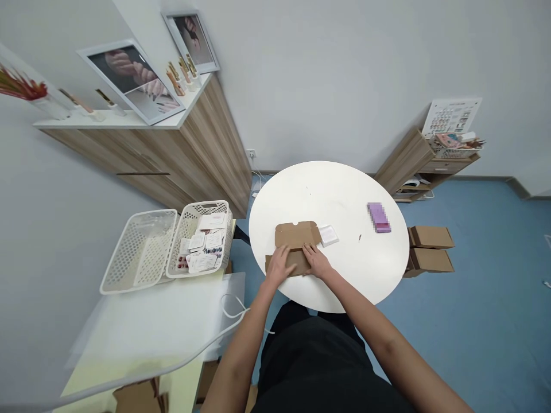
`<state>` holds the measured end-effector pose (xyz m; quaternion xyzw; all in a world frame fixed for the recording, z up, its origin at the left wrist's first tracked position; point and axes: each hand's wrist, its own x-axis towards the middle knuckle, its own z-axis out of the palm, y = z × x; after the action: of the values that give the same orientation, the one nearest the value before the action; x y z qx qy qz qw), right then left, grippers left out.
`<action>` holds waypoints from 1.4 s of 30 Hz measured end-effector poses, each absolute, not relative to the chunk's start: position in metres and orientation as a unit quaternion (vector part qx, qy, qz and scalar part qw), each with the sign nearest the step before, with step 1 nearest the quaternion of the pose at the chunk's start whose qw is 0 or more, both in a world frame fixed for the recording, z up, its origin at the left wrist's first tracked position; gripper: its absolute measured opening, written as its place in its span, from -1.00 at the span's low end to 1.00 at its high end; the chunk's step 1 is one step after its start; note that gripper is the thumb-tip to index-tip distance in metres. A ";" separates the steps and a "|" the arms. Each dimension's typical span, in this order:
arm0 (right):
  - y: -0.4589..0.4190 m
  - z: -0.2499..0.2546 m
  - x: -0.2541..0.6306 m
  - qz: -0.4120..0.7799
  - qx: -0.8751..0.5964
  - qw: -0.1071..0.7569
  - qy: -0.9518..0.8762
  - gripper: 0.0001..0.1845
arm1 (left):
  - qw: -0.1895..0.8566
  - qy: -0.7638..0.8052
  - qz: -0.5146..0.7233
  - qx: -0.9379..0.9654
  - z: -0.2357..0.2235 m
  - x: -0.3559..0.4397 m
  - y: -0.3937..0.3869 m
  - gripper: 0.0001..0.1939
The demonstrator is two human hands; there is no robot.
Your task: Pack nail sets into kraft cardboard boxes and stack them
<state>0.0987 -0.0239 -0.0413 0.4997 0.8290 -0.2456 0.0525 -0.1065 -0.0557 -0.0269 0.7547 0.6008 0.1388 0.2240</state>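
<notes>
Flat cardboard mailer [297, 241] on round tabletop [344, 195], square paper packet [328, 236] just right of it, rectangular block [379, 218] farther right, perforated plastic baskets [142, 252] left of table, cardboard boxes [430, 249] on floor right.

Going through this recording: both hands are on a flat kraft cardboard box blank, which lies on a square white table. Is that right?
Not quite: the head view shows the white table is round, not square. The rest stands: the left hand and right hand are on the kraft cardboard box blank.
</notes>
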 end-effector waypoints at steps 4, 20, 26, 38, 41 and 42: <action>-0.024 -0.042 0.100 -0.252 0.498 0.047 0.828 0.28 | 0.215 0.769 0.174 0.576 -0.024 -0.128 -0.094 -0.68; -0.021 -0.042 0.100 -0.257 0.498 0.047 0.827 0.29 | 0.283 0.745 0.066 0.601 -0.040 -0.094 -0.074 -0.75; -0.020 -0.046 0.101 -0.261 0.496 0.046 0.827 0.32 | 0.292 0.718 0.090 0.626 -0.044 -0.096 -0.080 -0.77; -0.019 -0.053 0.102 -0.261 0.488 0.055 0.831 0.34 | 0.186 0.728 0.096 0.653 -0.033 -0.118 -0.057 -0.80; -0.019 -0.052 0.102 -0.261 0.488 0.056 0.831 0.35 | 0.155 0.711 0.062 0.683 -0.036 -0.105 -0.058 -0.81; -0.019 -0.052 0.102 -0.259 0.488 0.056 0.832 0.35 | 0.148 0.706 0.058 0.690 -0.037 -0.101 -0.058 -0.81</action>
<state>0.1019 -0.0186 -0.0519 0.4880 0.8315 -0.2593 0.0560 -0.1006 -0.0582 -0.0365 0.6904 0.7057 0.0582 0.1482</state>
